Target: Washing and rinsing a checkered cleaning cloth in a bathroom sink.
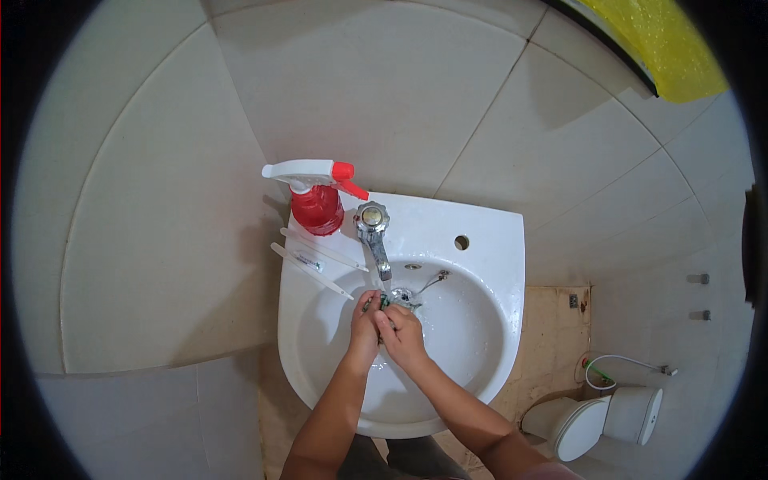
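My left hand and my right hand are close together over the white washbasin, below the spout of the chrome tap. A thin stream of water falls from the tap onto the fingers. Both hands grip a small, partly green item; my fingers cover most of it, so its kind cannot be told. Close beyond the fingertips, the metal drain shows in the bowl.
A red spray bottle with a white-and-red trigger head stands on the basin's back left corner. Two slim white plastic sticks lie on the left rim, their ends over the bowl. A toilet stands at lower right.
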A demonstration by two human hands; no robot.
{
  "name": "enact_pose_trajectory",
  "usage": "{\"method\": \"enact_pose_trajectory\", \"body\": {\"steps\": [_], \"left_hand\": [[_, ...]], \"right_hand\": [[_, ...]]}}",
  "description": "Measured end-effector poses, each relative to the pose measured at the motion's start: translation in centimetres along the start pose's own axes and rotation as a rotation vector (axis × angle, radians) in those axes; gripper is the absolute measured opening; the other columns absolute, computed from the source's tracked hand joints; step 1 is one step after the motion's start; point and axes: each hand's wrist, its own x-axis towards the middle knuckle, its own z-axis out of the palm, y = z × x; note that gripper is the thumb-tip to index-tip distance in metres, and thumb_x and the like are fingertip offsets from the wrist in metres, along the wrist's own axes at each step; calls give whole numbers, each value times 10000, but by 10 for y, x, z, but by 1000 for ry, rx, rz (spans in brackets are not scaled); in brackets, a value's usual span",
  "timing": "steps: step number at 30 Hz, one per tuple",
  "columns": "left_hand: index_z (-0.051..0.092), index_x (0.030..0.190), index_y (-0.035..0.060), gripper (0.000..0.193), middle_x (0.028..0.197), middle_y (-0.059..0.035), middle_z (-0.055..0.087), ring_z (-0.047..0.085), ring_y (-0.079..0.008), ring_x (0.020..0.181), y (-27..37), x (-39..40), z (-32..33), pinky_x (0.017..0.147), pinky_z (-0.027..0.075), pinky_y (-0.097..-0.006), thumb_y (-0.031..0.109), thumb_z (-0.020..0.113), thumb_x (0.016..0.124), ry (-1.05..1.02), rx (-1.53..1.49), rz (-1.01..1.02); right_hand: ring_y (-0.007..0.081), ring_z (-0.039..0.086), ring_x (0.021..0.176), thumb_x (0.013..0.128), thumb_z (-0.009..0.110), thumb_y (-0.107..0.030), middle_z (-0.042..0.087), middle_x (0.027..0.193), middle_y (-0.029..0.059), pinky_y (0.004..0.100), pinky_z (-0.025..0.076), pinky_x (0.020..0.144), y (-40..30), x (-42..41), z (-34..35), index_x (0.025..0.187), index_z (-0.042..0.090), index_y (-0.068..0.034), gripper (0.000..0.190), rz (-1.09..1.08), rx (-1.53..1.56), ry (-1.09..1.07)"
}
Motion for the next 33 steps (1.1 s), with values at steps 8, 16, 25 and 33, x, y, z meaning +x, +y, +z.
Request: {"method": "enact_pose_trajectory", "body": {"steps": [8, 16, 25, 33], "left_hand": [[411, 1145, 74, 344, 1005, -42, 550, 556, -133, 892, 7, 0, 14, 753, 458, -270, 288, 474, 883, -28, 22, 10], [459, 1023, 93, 208, 905, -19, 557, 560, -113, 801, 20, -5, 24, 696, 465, -249, 226, 509, 871, -22, -162, -21], [498, 963, 118, 227, 866, -9, 565, 559, -120, 785, 10, -9, 29, 692, 460, -276, 326, 459, 879, -63, -43, -242], [516, 973, 94, 262, 898, -17, 559, 567, -123, 804, 2, -5, 20, 697, 470, -279, 313, 387, 906, -27, -143, -29]], "right_hand": [[239, 539, 599, 873, 477, -296, 585, 740, 96, 334, 422, 550, 28, 40, -2, 876, 572, -42, 270, 227, -117, -130], [135, 483, 580, 862, 520, -279, 537, 653, 26, 293, 395, 528, 30, 43, -17, 752, 546, -29, 274, 749, 616, 36], [334, 559, 609, 842, 467, -294, 566, 658, 152, 416, 434, 576, 7, 62, -9, 696, 581, -44, 311, 365, -303, -119], [329, 561, 625, 836, 471, -273, 578, 662, 149, 379, 440, 569, -6, 45, -5, 726, 586, -19, 300, 87, -421, -239]]}}
